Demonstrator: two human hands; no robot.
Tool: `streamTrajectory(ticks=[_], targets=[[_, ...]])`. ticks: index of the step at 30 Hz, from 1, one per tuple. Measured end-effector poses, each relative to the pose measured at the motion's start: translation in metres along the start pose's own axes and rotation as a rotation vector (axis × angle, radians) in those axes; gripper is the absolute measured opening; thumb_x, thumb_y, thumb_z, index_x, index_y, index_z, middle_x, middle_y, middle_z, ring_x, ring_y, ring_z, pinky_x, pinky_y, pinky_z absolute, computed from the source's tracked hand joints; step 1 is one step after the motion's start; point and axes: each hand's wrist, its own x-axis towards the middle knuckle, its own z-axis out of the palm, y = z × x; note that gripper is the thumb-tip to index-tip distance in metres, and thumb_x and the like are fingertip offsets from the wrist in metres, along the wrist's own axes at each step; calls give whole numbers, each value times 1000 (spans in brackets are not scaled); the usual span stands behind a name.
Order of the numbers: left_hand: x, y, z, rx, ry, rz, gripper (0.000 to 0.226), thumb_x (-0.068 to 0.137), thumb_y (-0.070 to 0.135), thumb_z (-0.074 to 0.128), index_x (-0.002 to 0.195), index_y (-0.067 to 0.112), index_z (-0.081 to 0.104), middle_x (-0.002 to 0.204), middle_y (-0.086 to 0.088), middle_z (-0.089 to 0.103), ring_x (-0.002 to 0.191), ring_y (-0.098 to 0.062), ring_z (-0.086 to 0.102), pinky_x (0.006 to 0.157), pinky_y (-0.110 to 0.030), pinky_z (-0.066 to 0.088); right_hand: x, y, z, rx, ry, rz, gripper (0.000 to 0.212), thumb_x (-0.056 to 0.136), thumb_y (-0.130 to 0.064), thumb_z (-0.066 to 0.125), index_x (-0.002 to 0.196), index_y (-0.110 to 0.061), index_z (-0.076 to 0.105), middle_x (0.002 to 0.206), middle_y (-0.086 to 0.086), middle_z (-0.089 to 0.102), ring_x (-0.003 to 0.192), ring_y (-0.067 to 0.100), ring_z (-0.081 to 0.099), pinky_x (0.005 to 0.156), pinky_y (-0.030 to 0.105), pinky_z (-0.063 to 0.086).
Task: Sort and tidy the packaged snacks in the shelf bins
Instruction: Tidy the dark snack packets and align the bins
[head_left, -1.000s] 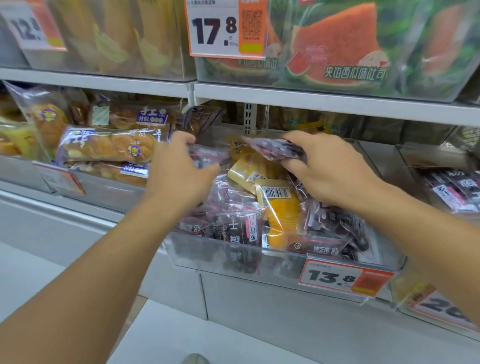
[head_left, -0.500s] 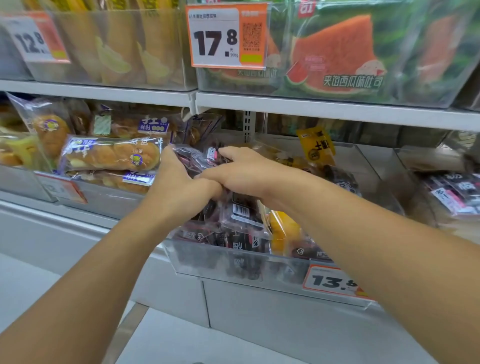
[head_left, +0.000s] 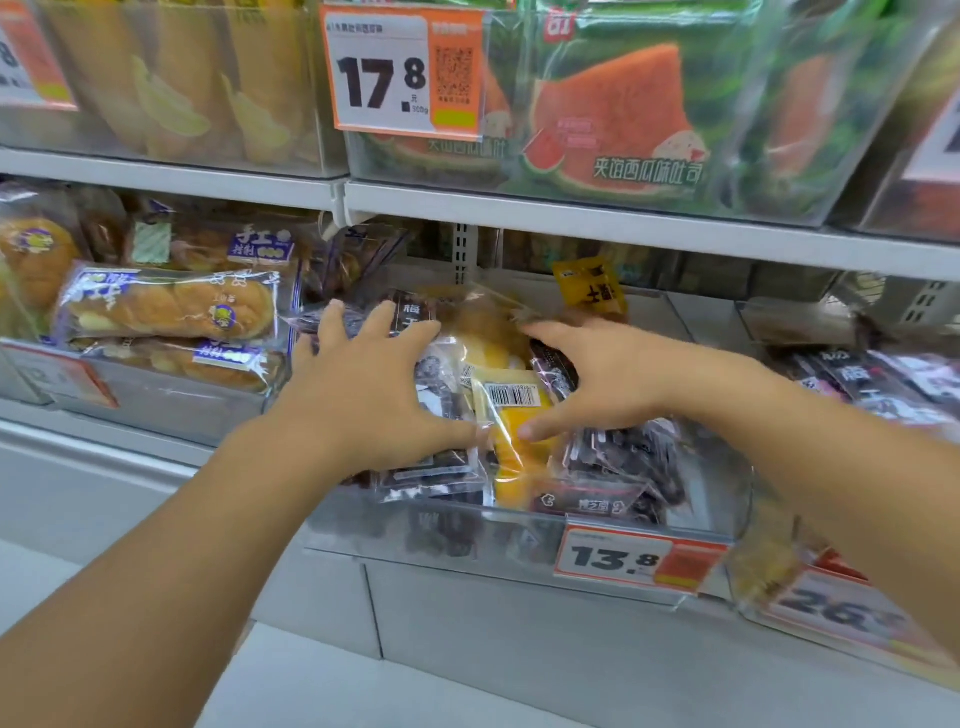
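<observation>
Two hands are working inside the clear plastic bin (head_left: 519, 540): the left hand (head_left: 374, 395), grip released, is pressing flat on glossy dark snack packets (head_left: 441, 467); right of it, the right hand (head_left: 597, 384), fingers spread, is touching a crinkly yellow packet (head_left: 514, 415).

Upper shelf tag (head_left: 405, 73) – "17.8"; middle bin tag (head_left: 631, 558) – "13.8".

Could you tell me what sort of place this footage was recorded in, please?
Most likely a grocery or convenience store aisle. Printed price tags such as the 17.8 tag and the 13.8 tag hang on clear shelf bins stocked with packaged snacks and wrapped bread.
</observation>
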Motion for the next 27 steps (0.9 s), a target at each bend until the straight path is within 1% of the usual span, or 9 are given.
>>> streamTrajectory(ticks=[2,6,10,12,16,19,23,25,27], targets=[[5,-4,0,-34,2,37,113,64,87,59,156,44,10,167,4,3,152,-34,-9,122,-57,9,4,2,4,41,6,-24,102,73,-68,71,155,-39,19,157,-1,36,137,26,41,110,44,41],[16,-6,2,-51,-7,47,109,69,79,64,157,41,12,167,3,6,152,-33,-5,124,-50,6,5,3,-9,5,131,37,57,73,-41,75,122,-27,50,113,-2,60,96,24,60,81,40,57],[15,-8,1,-33,-12,52,109,66,86,57,156,45,11,166,8,6,151,-34,-1,121,-56,18,3,4,-7,43,159,110,25,75,-32,67,84,-23,45,89,-3,56,78,18,55,60,30,42],[11,-5,-2,35,-6,24,106,68,88,53,155,47,7,166,9,4,152,-33,1,118,-61,22,-4,10,-8,9,167,171,15,75,-27,62,84,-25,50,89,-1,58,78,21,57,60,29,41],[3,13,-4,219,92,66,95,80,81,45,157,39,8,167,3,2,153,-33,-4,119,-64,9,-14,20,-4,-147,-5,205,33,82,-31,67,111,-22,55,96,-1,59,85,23,60,65,33,49],[-1,29,-5,157,216,197,85,84,76,42,155,34,23,165,3,15,153,-25,6,121,-60,7,-12,20,-1,-113,-36,180,47,89,-45,68,124,-18,55,111,1,62,97,24,61,78,37,53],[2,43,0,48,251,331,78,85,74,48,147,27,42,151,3,41,141,-21,35,117,-46,31,-13,21,-12,176,253,183,39,89,-49,67,93,-10,65,87,4,65,81,22,63,66,33,52],[7,45,3,-13,253,325,76,85,73,51,144,25,47,142,5,49,131,-19,45,106,-42,44,-1,20,-11,211,379,263,44,88,-47,67,68,-11,54,68,3,55,67,22,58,54,31,43],[11,44,5,-29,261,308,75,85,71,54,143,24,48,141,5,51,129,-20,48,102,-42,47,24,20,-7,244,397,324,50,84,-60,64,82,-11,57,85,6,58,88,28,63,68,33,50]])
